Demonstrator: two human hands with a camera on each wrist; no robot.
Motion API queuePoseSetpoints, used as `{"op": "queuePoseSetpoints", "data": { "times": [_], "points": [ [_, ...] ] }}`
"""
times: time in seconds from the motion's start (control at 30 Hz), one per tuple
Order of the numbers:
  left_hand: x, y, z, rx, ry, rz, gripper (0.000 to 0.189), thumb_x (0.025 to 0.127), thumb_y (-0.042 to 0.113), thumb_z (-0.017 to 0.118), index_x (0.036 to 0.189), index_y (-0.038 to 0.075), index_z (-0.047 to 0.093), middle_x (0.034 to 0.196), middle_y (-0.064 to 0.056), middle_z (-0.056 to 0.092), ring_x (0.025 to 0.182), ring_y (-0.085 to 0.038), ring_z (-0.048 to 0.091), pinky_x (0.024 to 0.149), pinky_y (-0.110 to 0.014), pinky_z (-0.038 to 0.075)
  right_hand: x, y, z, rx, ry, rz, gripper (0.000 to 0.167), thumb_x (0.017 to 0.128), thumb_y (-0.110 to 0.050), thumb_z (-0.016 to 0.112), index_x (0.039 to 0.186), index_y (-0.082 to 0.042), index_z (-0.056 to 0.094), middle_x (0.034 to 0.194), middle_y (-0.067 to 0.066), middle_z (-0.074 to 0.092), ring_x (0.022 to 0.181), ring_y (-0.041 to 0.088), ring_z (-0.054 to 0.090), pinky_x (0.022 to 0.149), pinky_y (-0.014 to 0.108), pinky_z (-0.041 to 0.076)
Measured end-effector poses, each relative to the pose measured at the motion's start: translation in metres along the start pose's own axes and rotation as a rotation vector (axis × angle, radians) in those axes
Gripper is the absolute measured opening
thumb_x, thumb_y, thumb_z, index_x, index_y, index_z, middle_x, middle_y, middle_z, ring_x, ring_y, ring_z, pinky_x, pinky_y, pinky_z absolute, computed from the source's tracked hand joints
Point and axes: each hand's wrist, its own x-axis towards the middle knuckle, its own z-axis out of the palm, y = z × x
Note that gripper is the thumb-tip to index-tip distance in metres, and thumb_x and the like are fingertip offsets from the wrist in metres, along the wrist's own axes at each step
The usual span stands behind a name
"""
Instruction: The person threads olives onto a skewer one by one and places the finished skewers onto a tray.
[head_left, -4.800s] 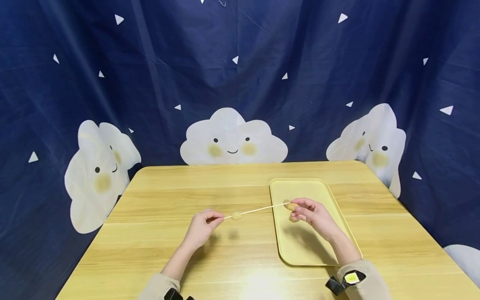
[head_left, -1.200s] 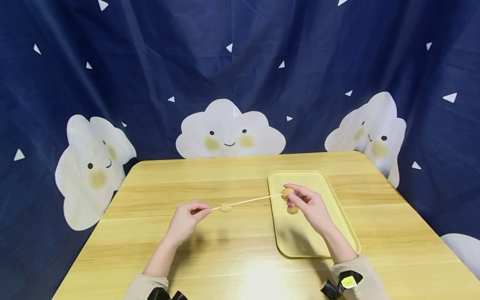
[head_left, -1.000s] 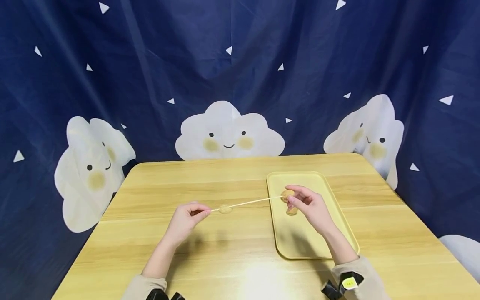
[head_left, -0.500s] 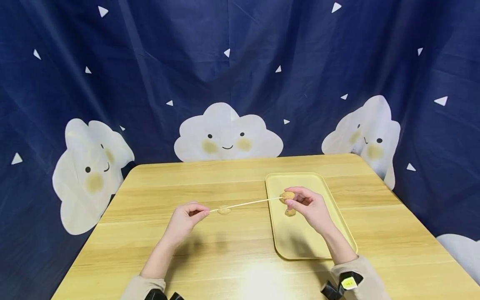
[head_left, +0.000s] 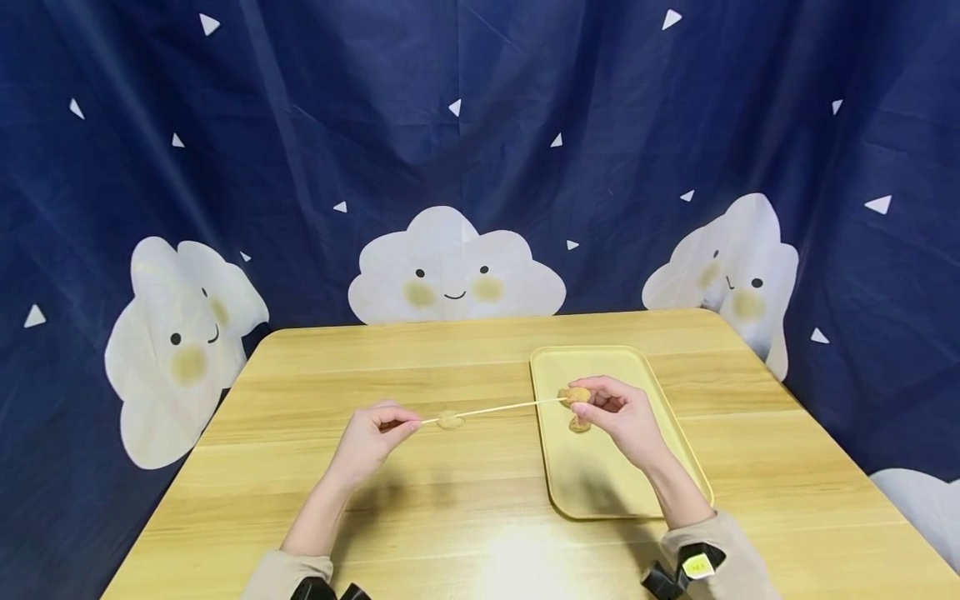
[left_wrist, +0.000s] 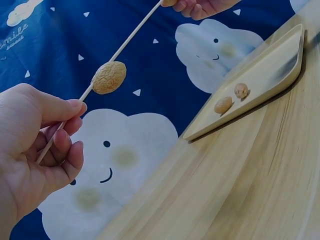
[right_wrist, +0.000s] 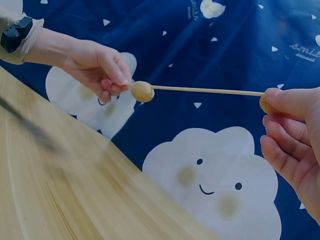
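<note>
pinching stick [head_left: 504,408] and brown ball [head_left: 578,396]

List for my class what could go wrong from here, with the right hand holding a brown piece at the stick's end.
1. The right grip pinches the brown piece right where the stick meets it, so a slip might jab that grip.
2. The left grip holds the thin stick near its opposite end; a hard push could bend or snap it.
</note>
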Motion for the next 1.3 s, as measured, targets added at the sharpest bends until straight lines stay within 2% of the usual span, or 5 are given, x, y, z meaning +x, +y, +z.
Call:
{"op": "queuePoseSetpoints", "data": {
  "times": [0.3, 0.57, 0.87, 1.0, 1.3],
  "points": [
    [0.0, -0.001, -0.0002, 0.002, 0.001, -0.002, 0.005, 0.081, 0.001, 0.068, 0.084, 0.001, 0.072, 0.08, -0.006, 0.064, 0.072, -0.009, 0.056, 0.064, -0.022, 0.048, -0.0007, 0.0014, -0.0006, 0.039, -0.038, 0.005, 0.022, 0.079, 0.011, 0.064, 0.101, 0.007, 0.064, 0.071, 0.001, 0.064, 0.059, 0.016, 0.061, 0.057, 0.026, 0.051],
    [0.0032, 0.0003, 0.0019, -0.02, 0.01, -0.005, 0.005, 0.081, -0.002, 0.068, 0.085, -0.003, 0.071, 0.082, -0.009, 0.064, 0.073, -0.007, 0.054, 0.065, -0.021, 0.047, 0.0003, 0.0019, -0.0006, 0.089, -0.048, 0.011, 0.021, 0.08, 0.011, 0.064, 0.101, 0.009, 0.063, 0.073, 0.009, 0.065, 0.059, 0.016, 0.062, 0.057, 0.027, 0.052],
    [0.0054, 0.0007, 0.0009, -0.022, 0.004, 0.011, 0.006, 0.08, -0.003, 0.068, 0.084, -0.002, 0.072, 0.083, -0.013, 0.064, 0.075, -0.008, 0.056, 0.066, -0.021, 0.049, 0.0019, 0.0033, -0.0014, 0.111, -0.075, -0.01, 0.024, 0.079, 0.012, 0.063, 0.101, 0.003, 0.067, 0.077, 0.003, 0.068, 0.06, 0.014, 0.063, 0.056, 0.029, 0.053],
    [0.0057, 0.0008, 0.0011, -0.025, 0.004, 0.027, 0.006, 0.08, -0.004, 0.068, 0.085, -0.002, 0.072, 0.083, -0.014, 0.064, 0.076, -0.007, 0.056, 0.066, -0.021, 0.049, 0.0021, 0.0028, -0.0007, 0.113, -0.08, -0.01, 0.023, 0.08, 0.012, 0.063, 0.101, 0.005, 0.066, 0.075, 0.004, 0.067, 0.06, 0.014, 0.063, 0.056, 0.03, 0.053],
    [0.0065, 0.0006, 0.0032, -0.039, 0.02, 0.032, 0.005, 0.08, -0.003, 0.069, 0.084, -0.003, 0.072, 0.08, -0.008, 0.064, 0.073, -0.006, 0.055, 0.064, -0.02, 0.048, 0.0011, 0.0028, 0.0004, 0.087, -0.069, 0.021, 0.022, 0.08, 0.01, 0.064, 0.101, 0.003, 0.066, 0.072, 0.003, 0.065, 0.06, 0.013, 0.063, 0.057, 0.03, 0.054]
  ]
}}
